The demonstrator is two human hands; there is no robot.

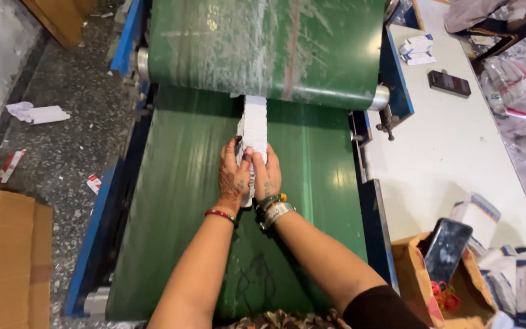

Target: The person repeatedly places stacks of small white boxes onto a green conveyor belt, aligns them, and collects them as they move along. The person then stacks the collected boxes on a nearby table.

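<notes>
Both your left hand [234, 176] and right hand [267, 175] grip the near end of the white carton row [254, 131] on the green belt [178, 201]. Its far end is still under the roller [263, 49], so gathering looks only partly done.

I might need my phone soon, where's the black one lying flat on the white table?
In the head view, the black phone lies on the white table at upper right, right of the green conveyor belt and just below some small white boxes.
</notes>
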